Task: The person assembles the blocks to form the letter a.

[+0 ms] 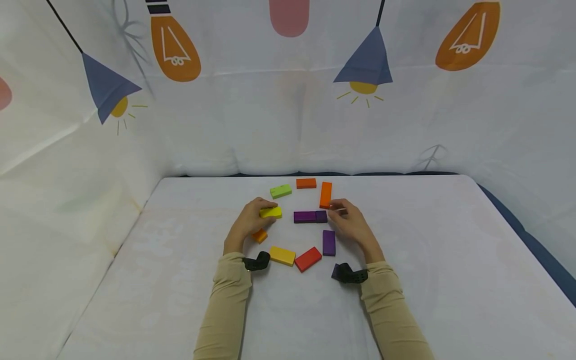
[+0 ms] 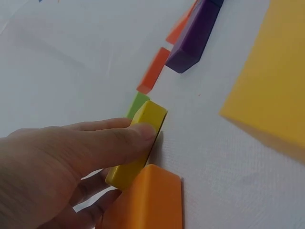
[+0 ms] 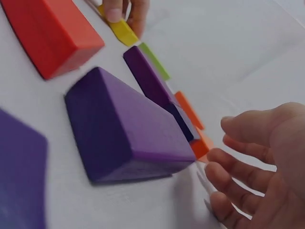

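My left hand (image 1: 248,221) pinches a bright yellow block (image 1: 272,213) between thumb and fingers. In the left wrist view the thumb lies over the top of this yellow block (image 2: 151,114), whose near end meets an orange block (image 2: 143,202). My right hand (image 1: 352,222) holds nothing; its fingers are loosely bent beside an upright-lying orange block (image 1: 326,192) and a dark purple block (image 1: 321,216). That dark block adjoins the end of a purple block (image 1: 304,217). Below the right hand lies another purple block (image 1: 329,243), seen large in the right wrist view.
A green block (image 1: 281,191) and a red-orange block (image 1: 306,183) lie at the back. An amber block (image 1: 282,255) and a red block (image 1: 308,259) lie in front, touching at their corners. A dark block (image 1: 335,271) is partly hidden by the right wrist camera (image 1: 351,274). The white table (image 1: 432,225) meets a printed cloth wall.
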The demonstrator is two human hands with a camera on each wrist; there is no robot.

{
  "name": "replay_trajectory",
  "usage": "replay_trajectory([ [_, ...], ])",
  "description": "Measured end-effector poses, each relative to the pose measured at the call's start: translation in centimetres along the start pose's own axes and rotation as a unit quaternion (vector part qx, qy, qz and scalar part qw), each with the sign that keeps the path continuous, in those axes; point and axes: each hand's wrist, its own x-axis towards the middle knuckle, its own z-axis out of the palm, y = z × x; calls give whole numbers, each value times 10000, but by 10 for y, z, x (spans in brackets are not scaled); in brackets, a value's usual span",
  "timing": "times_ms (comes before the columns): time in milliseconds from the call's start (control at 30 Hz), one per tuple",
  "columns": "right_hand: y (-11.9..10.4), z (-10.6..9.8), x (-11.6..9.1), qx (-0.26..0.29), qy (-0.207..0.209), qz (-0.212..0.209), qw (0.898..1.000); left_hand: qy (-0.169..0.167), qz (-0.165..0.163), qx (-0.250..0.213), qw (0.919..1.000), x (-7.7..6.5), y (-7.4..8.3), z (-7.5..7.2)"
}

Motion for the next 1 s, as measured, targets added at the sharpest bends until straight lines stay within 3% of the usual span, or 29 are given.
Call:
replay_trajectory([
  [167,-1,-3,1,230,97,59,9997,-119,2,-50,9999,1,-1,0],
  [467,-3,3,10,787,475,-391,9950,-226,-22,-52,9997,0,-1,0],
  [1000,-2,-7,19,692,309,128,9970,-371,104,-48,9992,1,5,4],
])
